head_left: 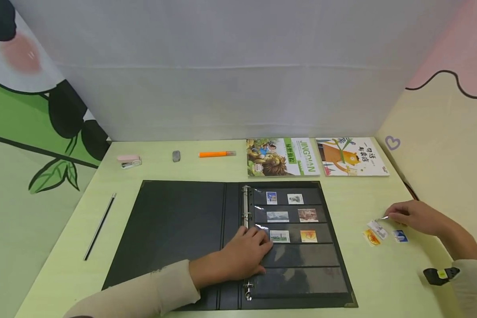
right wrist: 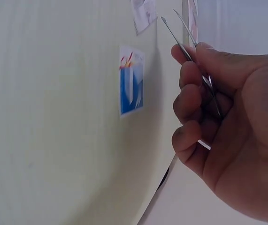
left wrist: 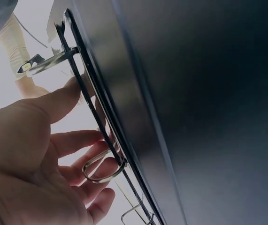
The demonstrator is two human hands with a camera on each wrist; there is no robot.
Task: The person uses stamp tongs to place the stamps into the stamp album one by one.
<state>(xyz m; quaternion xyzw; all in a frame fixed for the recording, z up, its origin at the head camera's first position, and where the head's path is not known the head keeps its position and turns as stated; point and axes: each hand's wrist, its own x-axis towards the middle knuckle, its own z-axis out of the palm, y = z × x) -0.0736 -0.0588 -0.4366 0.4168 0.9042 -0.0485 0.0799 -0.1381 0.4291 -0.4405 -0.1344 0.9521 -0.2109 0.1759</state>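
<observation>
A black ring-binder stamp album [head_left: 183, 221] lies open on the table. Its right side has a dark pocket page [head_left: 310, 280] with several stamps in the upper three rows. My left hand [head_left: 244, 254] rests over the rings and the page's inner edge, fingers loosely bent; in the left wrist view they lie beside a metal ring [left wrist: 103, 179]. At the right, my right hand [head_left: 415, 216] pinches metal tweezers [right wrist: 190, 61], whose tips stand apart. Below the tips lie a pale stamp [head_left: 377, 229], an orange stamp [head_left: 371, 237] and a blue stamp [head_left: 400, 236].
Along the back are a stapler [head_left: 129, 161], a grey eraser [head_left: 176, 156], an orange pen [head_left: 217, 154], a lion-covered book [head_left: 283, 157] and another book [head_left: 352, 157]. A pencil [head_left: 100, 226] lies left of the album. Walls stand behind and at both sides.
</observation>
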